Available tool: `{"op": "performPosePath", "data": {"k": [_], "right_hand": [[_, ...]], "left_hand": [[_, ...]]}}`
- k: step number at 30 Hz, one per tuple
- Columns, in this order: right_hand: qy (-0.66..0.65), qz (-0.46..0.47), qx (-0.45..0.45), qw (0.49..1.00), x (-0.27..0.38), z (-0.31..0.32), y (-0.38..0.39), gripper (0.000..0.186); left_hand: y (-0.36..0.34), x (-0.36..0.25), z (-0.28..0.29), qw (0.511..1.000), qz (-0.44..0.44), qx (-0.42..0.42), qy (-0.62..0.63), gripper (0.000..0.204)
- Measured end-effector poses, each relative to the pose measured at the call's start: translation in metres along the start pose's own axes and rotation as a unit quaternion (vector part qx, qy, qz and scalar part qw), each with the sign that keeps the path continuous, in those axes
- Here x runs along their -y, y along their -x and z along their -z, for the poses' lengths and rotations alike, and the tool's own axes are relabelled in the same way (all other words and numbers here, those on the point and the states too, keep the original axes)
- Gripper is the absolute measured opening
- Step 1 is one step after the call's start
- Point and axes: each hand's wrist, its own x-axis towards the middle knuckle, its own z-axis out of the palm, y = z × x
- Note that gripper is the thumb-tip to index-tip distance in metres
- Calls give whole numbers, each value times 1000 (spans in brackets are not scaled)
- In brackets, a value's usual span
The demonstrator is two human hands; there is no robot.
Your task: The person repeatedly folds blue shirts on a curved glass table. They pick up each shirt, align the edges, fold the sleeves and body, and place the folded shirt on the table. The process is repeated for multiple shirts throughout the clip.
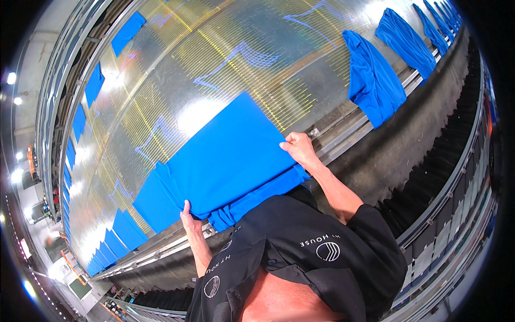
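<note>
A bright blue fabric panel [230,155] lies across the table's near edge in front of me. Its upper part rests flat on the marked tabletop, and its lower part hangs in folds against my dark shirt. My right hand [299,148] pinches the panel's right edge between thumb and fingers. At the near left edge, my left hand [191,221] grips the same cloth with the thumb on top; its fingers are partly hidden under the fabric. A rumpled part of blue cloth [159,190] lies just left of the flat area.
The long shiny table [177,59] bears yellow measuring lines and blue outlines. Blue cloth pieces [370,80] hang over its near edge to the right; several more [126,231] lie to the left. Others [129,33] line the far edge. A metal rail [343,137] borders the near side.
</note>
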Motion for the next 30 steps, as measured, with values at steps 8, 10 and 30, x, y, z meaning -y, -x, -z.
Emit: {"op": "performPosePath", "data": {"k": [8,10,30], "right_hand": [[45,30,-18,998,1,0,0,22],[36,22,-14,999,3,0,1,22],[147,38,-53,987,3,-5,3,25]], "left_hand": [[6,1,-4,1000,-14,-1,-4,60],[6,1,-5,1000,-7,-11,-18,60],[28,22,-261,555,-496,166,-647,77]]}}
